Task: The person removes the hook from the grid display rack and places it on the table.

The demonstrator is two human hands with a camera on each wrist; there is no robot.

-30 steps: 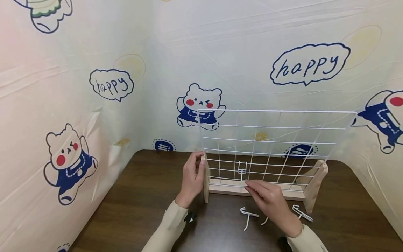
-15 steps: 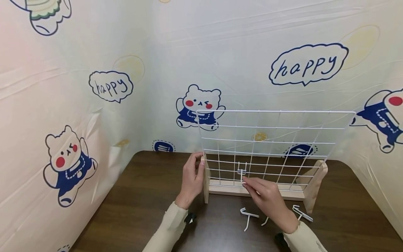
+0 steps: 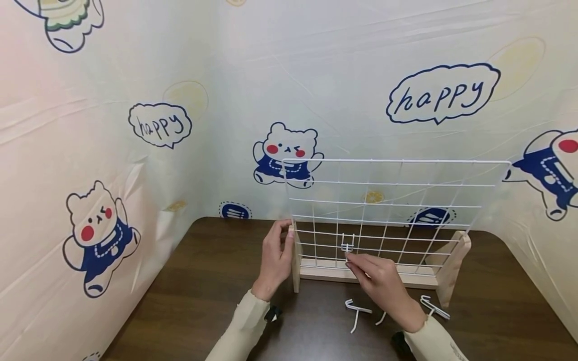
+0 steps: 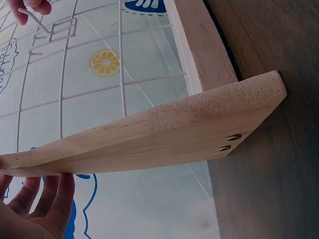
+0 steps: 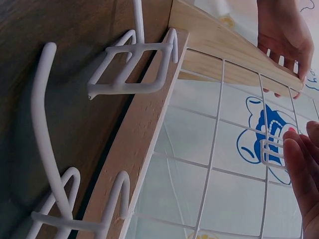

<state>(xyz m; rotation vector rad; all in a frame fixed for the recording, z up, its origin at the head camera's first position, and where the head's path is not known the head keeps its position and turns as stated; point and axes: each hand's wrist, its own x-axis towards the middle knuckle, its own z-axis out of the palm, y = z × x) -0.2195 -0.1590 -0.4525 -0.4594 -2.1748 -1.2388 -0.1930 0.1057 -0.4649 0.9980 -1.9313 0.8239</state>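
Note:
A white wire grid panel (image 3: 388, 205) stands upright between two wooden end pieces. My left hand (image 3: 276, 255) grips the left wooden side panel (image 4: 134, 139) near its top, thumb on the near side and fingers on the outer face. A white wire hook (image 3: 346, 246) hangs on the lower left part of the grid. My right hand (image 3: 379, 281) pinches that hook's prong between thumb and fingertips. In the right wrist view, the fingers (image 5: 299, 164) partly cover the hook.
On the dark wooden table (image 3: 189, 306), in front of the rack, lie loose white hooks: a left one (image 3: 356, 311), one mostly hidden under my right hand (image 3: 381, 319), and a right one (image 3: 434, 307). A wooden base bar (image 3: 325, 272) joins the end pieces. Patterned cloth walls surround the table.
My right hand has shifted slightly left, its fingertips now closer to the hook's frame. My left hand and the rack have stayed put.

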